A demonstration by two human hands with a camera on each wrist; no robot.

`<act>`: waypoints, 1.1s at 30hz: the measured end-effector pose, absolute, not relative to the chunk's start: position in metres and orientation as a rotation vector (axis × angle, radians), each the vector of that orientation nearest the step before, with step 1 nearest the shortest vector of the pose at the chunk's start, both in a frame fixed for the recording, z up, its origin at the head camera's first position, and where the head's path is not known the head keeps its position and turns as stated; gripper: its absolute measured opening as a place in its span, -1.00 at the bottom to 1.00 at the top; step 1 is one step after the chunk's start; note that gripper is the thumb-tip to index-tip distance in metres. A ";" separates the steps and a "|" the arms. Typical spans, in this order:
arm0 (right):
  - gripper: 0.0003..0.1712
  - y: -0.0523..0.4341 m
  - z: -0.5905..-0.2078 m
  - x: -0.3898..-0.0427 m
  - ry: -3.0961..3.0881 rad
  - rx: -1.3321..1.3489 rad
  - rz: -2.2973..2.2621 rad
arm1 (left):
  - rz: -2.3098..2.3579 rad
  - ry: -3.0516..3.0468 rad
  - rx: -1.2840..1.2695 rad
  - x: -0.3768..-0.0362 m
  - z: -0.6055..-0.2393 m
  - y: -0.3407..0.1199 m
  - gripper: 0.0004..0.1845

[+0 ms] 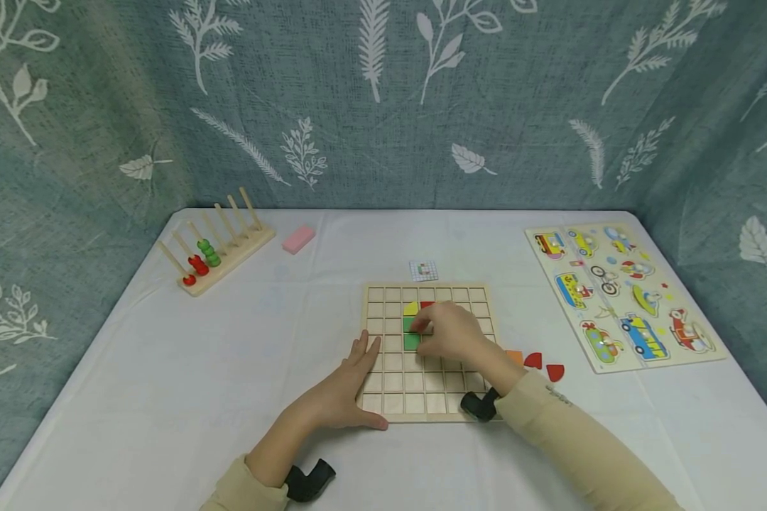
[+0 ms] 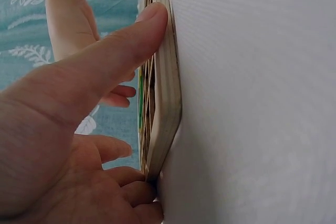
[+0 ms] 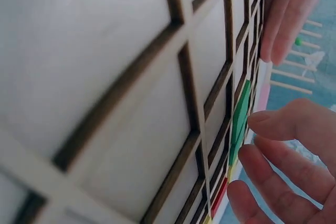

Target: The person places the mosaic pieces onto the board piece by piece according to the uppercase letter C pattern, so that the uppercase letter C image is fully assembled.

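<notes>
A wooden grid board (image 1: 393,402) lies flat in front of me. My left hand (image 1: 339,394) steadies its near left corner, thumb on the front edge and spread fingers along the left side. Over the upper middle of the grid is my right hand (image 1: 452,332), fingers bent, tips at the green tiles (image 1: 412,342). In the right wrist view, its thumb and fingers stand apart beside the green tile (image 3: 240,121), with nothing visible between them. A yellow piece (image 1: 411,309) and a red piece (image 1: 427,305) sit in the row above, the red one partly hidden.
Beyond the board lies a small pattern card (image 1: 424,270). An orange piece (image 1: 514,356) and red rounded pieces (image 1: 555,372) lie right of it. A peg rack with beads (image 1: 230,262) and a pink block (image 1: 299,239) are back left; a picture puzzle (image 1: 626,298) is at right.
</notes>
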State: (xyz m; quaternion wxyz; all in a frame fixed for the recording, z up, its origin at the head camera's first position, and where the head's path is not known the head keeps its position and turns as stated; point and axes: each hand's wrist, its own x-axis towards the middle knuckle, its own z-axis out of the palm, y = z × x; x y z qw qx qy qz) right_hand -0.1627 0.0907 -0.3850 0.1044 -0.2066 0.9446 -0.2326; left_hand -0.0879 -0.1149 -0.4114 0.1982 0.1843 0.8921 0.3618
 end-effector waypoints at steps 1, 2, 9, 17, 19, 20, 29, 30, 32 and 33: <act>-0.71 0.092 -0.385 -0.162 2.784 -0.609 -0.692 | 1.010 2.498 0.514 -0.088 -0.411 -0.115 0.26; -0.71 0.093 -0.384 -0.162 2.784 -0.608 -0.697 | 1.009 2.500 0.512 -0.088 -0.411 -0.115 0.26; -0.70 0.101 -0.382 -0.161 2.781 -0.560 -0.717 | 0.999 2.507 0.510 -0.087 -0.412 -0.114 0.26; -0.70 0.120 -0.378 -0.158 2.789 -0.509 -0.744 | 1.017 2.509 0.514 -0.088 -0.411 -0.114 0.26; -0.70 0.126 -0.377 -0.158 2.795 -0.502 -0.755 | 1.018 2.510 0.511 -0.088 -0.411 -0.113 0.26; -0.71 0.129 -0.377 -0.158 2.799 -0.499 -0.757 | 1.019 2.508 0.509 -0.087 -0.411 -0.113 0.26; -0.70 0.158 -0.374 -0.157 2.822 -0.466 -0.779 | 1.015 2.501 0.506 -0.087 -0.410 -0.114 0.25; -0.69 0.162 -0.373 -0.156 2.823 -0.466 -0.783 | 1.017 2.501 0.505 -0.087 -0.410 -0.114 0.25; -0.68 0.169 -0.372 -0.155 2.827 -0.458 -0.785 | 1.014 2.502 0.506 -0.087 -0.411 -0.114 0.26; -0.67 0.173 -0.372 -0.155 2.831 -0.452 -0.781 | 1.013 2.503 0.506 -0.087 -0.411 -0.114 0.26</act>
